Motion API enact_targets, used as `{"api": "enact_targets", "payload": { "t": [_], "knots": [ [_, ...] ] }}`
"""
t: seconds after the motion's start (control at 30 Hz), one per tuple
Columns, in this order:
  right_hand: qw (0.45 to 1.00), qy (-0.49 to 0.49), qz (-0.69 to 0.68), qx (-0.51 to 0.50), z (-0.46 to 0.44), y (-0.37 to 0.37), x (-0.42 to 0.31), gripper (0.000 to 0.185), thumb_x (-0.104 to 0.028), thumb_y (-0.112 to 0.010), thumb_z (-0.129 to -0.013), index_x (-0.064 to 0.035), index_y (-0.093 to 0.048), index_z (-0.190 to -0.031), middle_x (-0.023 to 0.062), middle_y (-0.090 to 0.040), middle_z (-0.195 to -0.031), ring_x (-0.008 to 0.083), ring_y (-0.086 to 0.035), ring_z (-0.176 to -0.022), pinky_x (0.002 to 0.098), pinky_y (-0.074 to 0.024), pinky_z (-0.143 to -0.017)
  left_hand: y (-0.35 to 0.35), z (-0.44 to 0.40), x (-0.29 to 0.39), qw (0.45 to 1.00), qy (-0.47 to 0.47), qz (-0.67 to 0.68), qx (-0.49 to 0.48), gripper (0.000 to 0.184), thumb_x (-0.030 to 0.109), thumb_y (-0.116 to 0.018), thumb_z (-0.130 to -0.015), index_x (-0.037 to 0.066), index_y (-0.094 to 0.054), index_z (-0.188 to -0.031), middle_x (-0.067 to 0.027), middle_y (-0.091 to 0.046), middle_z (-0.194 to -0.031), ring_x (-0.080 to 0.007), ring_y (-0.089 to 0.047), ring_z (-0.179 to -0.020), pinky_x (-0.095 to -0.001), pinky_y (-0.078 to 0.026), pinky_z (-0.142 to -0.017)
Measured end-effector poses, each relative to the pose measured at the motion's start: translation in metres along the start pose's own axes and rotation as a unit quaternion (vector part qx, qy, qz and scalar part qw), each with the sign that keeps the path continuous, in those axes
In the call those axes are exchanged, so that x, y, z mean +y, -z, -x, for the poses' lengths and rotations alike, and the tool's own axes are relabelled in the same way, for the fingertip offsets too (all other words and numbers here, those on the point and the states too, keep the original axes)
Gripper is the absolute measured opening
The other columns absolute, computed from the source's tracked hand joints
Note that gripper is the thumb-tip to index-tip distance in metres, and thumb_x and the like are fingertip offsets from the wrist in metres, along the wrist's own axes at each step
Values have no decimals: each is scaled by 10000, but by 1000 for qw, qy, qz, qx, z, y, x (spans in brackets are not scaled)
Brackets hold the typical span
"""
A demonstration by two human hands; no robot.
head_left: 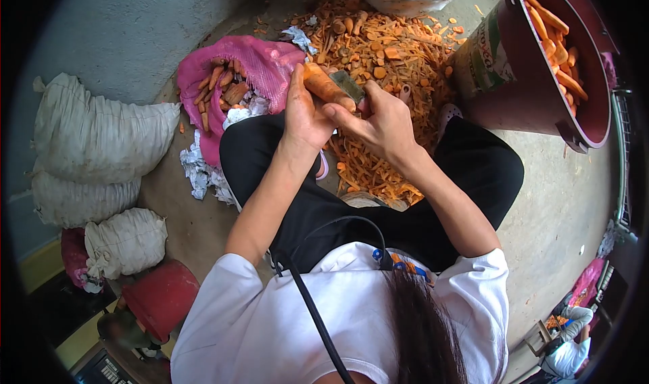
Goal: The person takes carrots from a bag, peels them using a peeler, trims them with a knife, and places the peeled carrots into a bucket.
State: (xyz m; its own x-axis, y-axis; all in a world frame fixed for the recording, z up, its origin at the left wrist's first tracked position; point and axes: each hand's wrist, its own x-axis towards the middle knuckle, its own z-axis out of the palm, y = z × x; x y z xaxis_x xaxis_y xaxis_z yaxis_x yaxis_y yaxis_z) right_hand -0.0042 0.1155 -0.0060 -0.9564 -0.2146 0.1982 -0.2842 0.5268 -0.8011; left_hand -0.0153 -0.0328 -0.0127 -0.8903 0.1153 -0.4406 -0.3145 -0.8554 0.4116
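Carrot in hand: One carrot at 12 o'clock, held above the lap. It shows bright orange with duller brown patches, so it looks partly peeled.
Carrot's direction: Long axis slants from 10 o'clock to 4 o'clock. The lower end, blunt and rounded, points to 4 toward the right thumb; which end is the root tip cannot be told.
Left hand: Half closed, cupping the carrot from below.
Right hand: Fingers curled round a flat dark tool beside the carrot, thumb reaching toward the carrot's lower end.
Done: Smooth orange carrots stand high in a maroon bucket at 2 o'clock. A wide heap of peelings at 1 o'clock suggests much is finished.
Left: The carrot in hand, plus rough brownish carrots in the open pink sack at 11 o'clock.
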Motion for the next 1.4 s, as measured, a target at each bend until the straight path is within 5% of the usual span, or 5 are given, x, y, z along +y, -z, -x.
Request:
{"api": "enact_targets", "payload": {
  "t": [0.3, 0.53, 0.83, 1.1, 1.4],
  "knots": [
    [996, 86, 17, 25, 2, -9, 10, 480, -496, -628, -823, -40, -537, -707, 113, -579, -590, 308, -591, -528, 389, -456, -477, 8, -8, 1, 997, 33, 57, -48, 405, 471, -455, -938, 79, -521, -1017, -66, -540, -917, -222, -542, -878, -419, -478, -818],
    [984, -115, -119, -67, -7, 22, 15, 504, -500, -566, -876, 3, -528, -866, 151, -576, -722, 271, -596, -670, 383, -469, -634, 3, -8, 22, 989, -14, 40, -144, 393, 391, -403, -970, 31, -527, -1070, -82, -523, -878, -201, -503, -777, -351, -445, -739],
    [967, -119, 225, -3, -24, 55, 45, 527, -448, -683, -789, 38, -507, -894, 230, -611, -861, 374, -617, -793, 442, -490, -681, -9, 1, 17, 991, 20, -51, -123, 401, 411, -444, -959, 41, -517, -1096, -60, -493, -863, -152, -496, -760, -308, -413, -686],
    [987, -151, 62, 5, -43, 30, 133, 244, -167, -539, -857, 69, -488, -886, 179, -587, -738, 256, -606, -677, 360, -500, -604, 1, -1, 12, 979, 20, -196, 47, 334, 421, -505, -934, 89, -515, -973, -50, -542, -693, -188, -556, -643, -328, -508, -625],
    [871, -412, -245, -109, -73, -52, 233, 248, -125, -537, -851, 78, -580, -986, 153, -632, -824, 215, -612, -687, 354, -518, -644, 10, -9, 9, 996, 74, -41, 10, 390, 251, -479, -959, -53, -470, -1204, -182, -542, -1083, -258, -595, -1013, -304, -607, -640]
  ]
}}
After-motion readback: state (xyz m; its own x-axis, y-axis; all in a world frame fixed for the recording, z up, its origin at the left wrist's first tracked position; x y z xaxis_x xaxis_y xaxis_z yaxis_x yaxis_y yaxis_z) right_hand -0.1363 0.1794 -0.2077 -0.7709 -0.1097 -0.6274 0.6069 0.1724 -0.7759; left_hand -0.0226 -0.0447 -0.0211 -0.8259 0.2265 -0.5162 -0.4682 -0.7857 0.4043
